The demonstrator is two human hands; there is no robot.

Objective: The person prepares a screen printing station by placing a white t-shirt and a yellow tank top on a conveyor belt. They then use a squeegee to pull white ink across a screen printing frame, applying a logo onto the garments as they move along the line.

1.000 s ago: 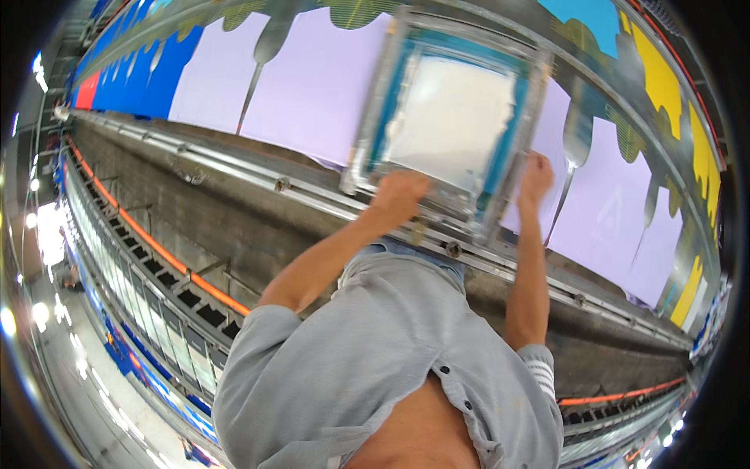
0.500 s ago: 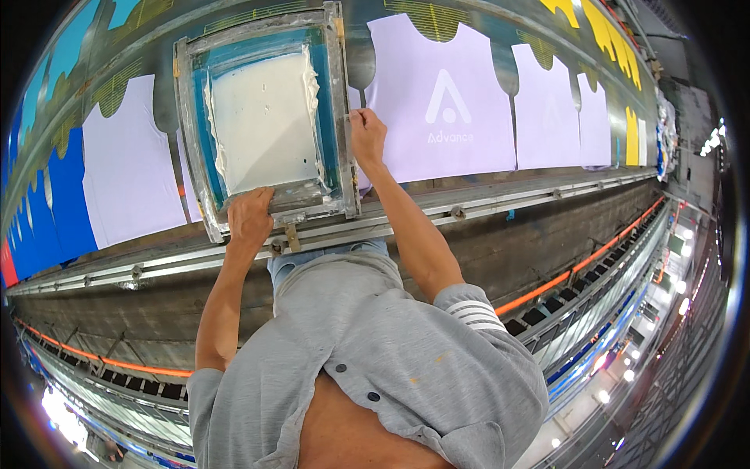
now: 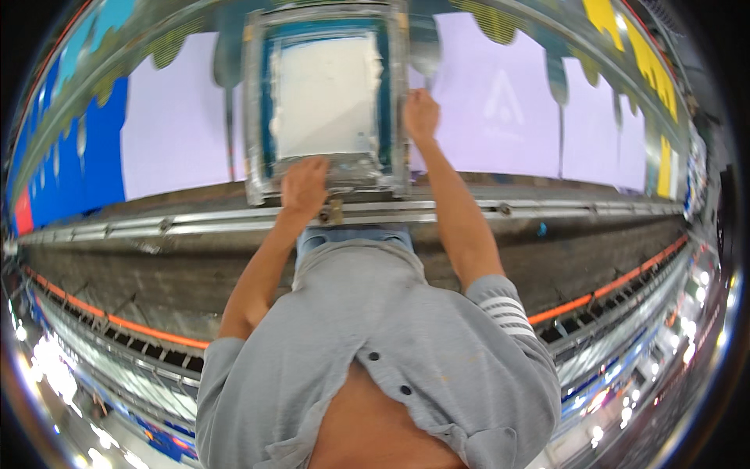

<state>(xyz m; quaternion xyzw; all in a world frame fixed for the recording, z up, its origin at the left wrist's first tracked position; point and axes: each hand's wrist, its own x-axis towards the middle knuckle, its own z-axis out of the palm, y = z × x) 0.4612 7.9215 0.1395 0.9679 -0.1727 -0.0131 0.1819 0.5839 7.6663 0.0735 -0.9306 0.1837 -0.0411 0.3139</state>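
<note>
A screen-printing frame with grey, stained edges lies over a lavender fabric piece on the long table. White ink covers the middle of its mesh, with blue-green borders around it. Across the near end of the mesh lies a grey squeegee. My left hand is closed on the squeegee's left part, knuckles up. My right hand is closed at the frame's right side bar; its fingertips are blurred. Beside it, to the right, lies a lavender fabric piece with a pale triangular print.
More lavender pieces lie to either side, with blue pieces at left and yellow ones at far right. A metal rail edges the table in front of me. Orange bars run behind me.
The whole view has swung, so frame, fabric and hands appear farther right and straighter. Both hands keep their holds, and the squeegee stays at the near end.
</note>
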